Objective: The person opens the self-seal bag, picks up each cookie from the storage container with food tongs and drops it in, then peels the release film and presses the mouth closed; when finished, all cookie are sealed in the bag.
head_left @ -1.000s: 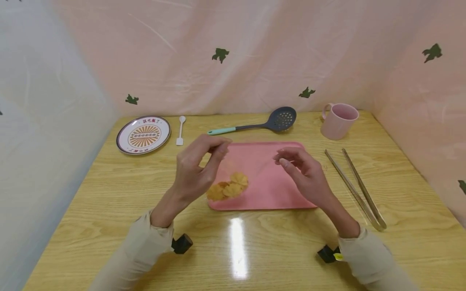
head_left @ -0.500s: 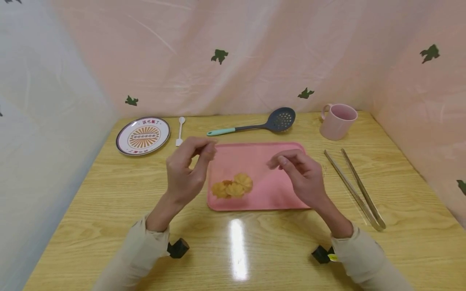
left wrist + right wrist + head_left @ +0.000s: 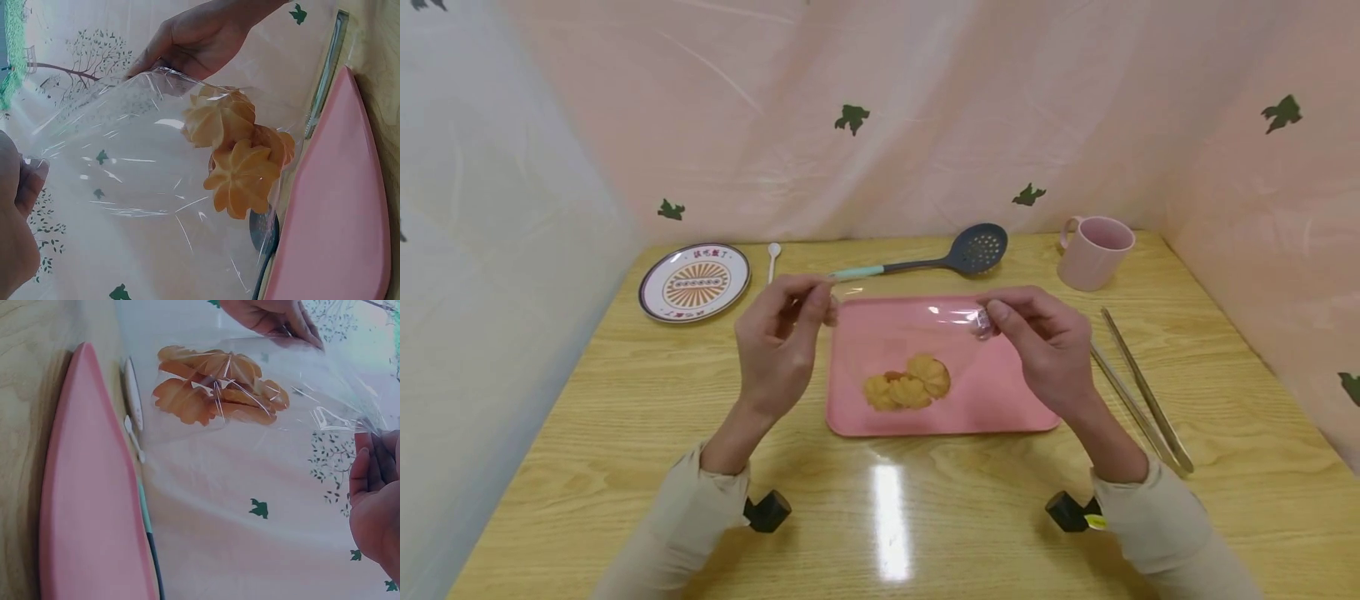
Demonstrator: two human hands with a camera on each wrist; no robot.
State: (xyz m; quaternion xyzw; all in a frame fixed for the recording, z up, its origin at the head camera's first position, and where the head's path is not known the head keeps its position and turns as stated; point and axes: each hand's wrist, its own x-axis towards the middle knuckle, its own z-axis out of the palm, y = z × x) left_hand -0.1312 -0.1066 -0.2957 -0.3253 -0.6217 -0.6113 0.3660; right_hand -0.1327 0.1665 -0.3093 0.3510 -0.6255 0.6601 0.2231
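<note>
A clear plastic bag [image 3: 134, 181] hangs stretched between both hands, above the pink tray [image 3: 1000, 408]. Several golden, flower-shaped pastries [image 3: 240, 178] lie together in the bag's lower part. In the head view, my left hand [image 3: 778, 358] pinches the left side of the bag's top between thumb and fingers. Opposite it, my right hand [image 3: 1052, 354] pinches the top's right side, where the film bunches and shines. Both wrist views show the bag lifted off the tray. Whether its mouth is apart or pressed flat I cannot tell.
Behind the tray lies a slotted skimmer [image 3: 977, 250] with a mint handle. A patterned plate [image 3: 696, 283] and a small white spoon [image 3: 774, 250] are at the back left. On the right are a pink mug [image 3: 1093, 254] and metal tongs [image 3: 1146, 392].
My left hand has moved left overall, while the right hand, after a slight leftward shift, has come back right. The pastries have swung right, and the bag's top now looks pulled taut.
</note>
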